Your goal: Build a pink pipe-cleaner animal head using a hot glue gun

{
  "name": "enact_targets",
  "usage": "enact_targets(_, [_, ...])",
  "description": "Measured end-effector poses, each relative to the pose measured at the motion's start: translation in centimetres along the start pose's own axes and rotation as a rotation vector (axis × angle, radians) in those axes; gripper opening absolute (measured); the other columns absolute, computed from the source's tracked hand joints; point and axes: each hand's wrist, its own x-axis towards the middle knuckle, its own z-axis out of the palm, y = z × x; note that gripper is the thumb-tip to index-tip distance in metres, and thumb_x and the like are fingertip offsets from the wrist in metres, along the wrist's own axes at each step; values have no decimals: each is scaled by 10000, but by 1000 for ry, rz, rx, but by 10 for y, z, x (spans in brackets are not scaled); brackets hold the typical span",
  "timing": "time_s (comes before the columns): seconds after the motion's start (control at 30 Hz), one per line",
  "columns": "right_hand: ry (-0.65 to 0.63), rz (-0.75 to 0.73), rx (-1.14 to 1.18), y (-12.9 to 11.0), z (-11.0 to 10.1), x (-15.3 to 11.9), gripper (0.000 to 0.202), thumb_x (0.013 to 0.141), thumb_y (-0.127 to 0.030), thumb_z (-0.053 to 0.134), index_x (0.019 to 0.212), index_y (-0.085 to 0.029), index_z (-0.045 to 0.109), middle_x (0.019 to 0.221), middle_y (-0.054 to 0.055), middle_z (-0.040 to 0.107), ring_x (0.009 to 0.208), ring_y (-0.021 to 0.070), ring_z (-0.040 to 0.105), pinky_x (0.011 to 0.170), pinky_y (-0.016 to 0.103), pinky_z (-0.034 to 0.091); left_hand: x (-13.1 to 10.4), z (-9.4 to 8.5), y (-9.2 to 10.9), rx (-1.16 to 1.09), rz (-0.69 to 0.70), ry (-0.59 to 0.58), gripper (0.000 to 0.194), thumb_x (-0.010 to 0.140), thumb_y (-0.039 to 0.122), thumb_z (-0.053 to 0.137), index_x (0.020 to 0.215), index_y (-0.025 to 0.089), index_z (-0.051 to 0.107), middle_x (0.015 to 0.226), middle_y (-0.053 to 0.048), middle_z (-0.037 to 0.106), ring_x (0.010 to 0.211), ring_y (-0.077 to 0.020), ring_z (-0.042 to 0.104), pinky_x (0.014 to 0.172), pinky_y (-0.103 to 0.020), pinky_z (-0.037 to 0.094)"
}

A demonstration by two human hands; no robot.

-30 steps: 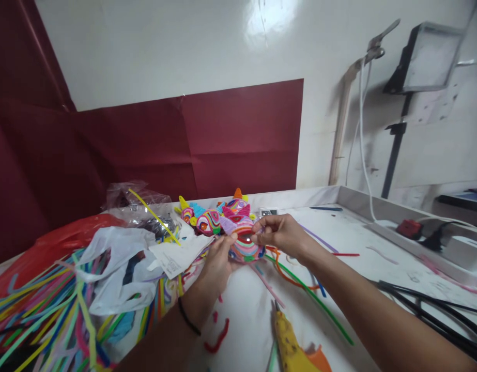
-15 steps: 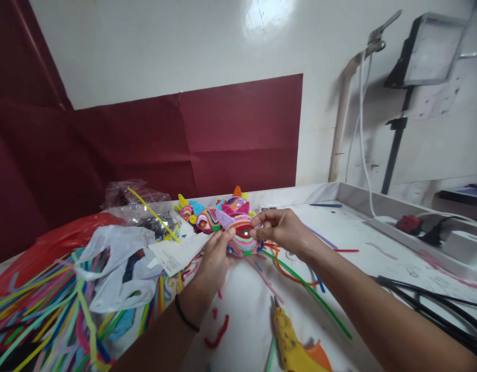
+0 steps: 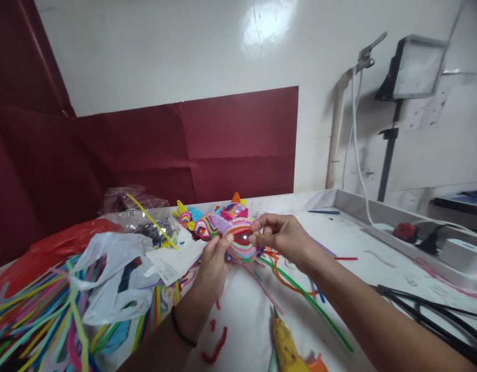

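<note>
At the left we see a red bag (image 3: 73, 232) of thin, shiny plastic, and before it a thick heap of fuzzy stems (image 3: 32, 315) in many colours. Beside them lies a white bag (image 3: 118, 305), soft and crumpled; behind it is a clear bag (image 3: 135, 206), wrinkled, with a straight yellow stem (image 3: 151, 222) across it. Next comes a folded white paper (image 3: 174, 263).

In the middle, our left hand (image 3: 215, 256) has its grip clamped on the left edge of the round piece (image 3: 242, 253), which is in front of us, above the desk (image 3: 242, 320). This piece is made of curved fuzzy rows, around a smooth, glossy red oval (image 3: 242, 237). Behind it are similar decorated pieces (image 3: 205, 226) with pointed tips. Our right hand (image 3: 287, 237) has its grip pinched on the piece at the right end of the oval; if something thin is also between the fingertips, we cannot tell.

Nearer to us lies a yellow tool (image 3: 287, 343) with a narrow, pointed tip. More right, there are a long green stem (image 3: 319, 308) and smooth black cables (image 3: 424, 307).
</note>
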Motion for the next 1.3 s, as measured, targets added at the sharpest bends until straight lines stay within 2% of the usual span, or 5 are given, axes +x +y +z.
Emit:
enact_targets(0.43, [17,-5,38,1,2,-2,380,432,-346,855,662,-167,611,382,-129,379,397,45,299,428,223,288,-5,4,7,-10,13,-26,308,726,369,731,953,176,652,898,-49,741,906,-238,679,767,-317,524])
enact_targets(0.73, [10,-48,7,1,2,-4,364,483,-326,846,711,-162,614,406,-127,413,405,51,344,453,225,318,-6,4,8,-3,31,-15,287,713,381,744,870,156,663,753,-31,715,761,-202,670,619,-255,481])
enact_targets(0.93, [4,-43,28,-1,1,-4,381,468,-314,858,720,-153,621,405,-128,426,411,47,340,456,219,321,-7,5,10,-8,19,-17,303,698,396,752,858,158,654,746,-28,702,727,-192,655,610,-261,464])
enact_targets(1.17, [-13,-51,15,-2,-1,-4,378,490,-302,848,751,-147,623,401,-135,412,406,48,324,448,217,311,-4,3,9,-32,4,7,322,708,410,750,888,166,641,853,-62,717,828,-210,656,569,-241,445])
enact_targets(1.3, [14,-81,-40,-5,-5,-6,285,568,-317,790,748,-152,643,421,-127,371,409,55,295,444,225,270,-2,2,8,-30,-4,3,380,696,427,752,942,157,647,851,-53,721,794,-214,662,641,-280,484])
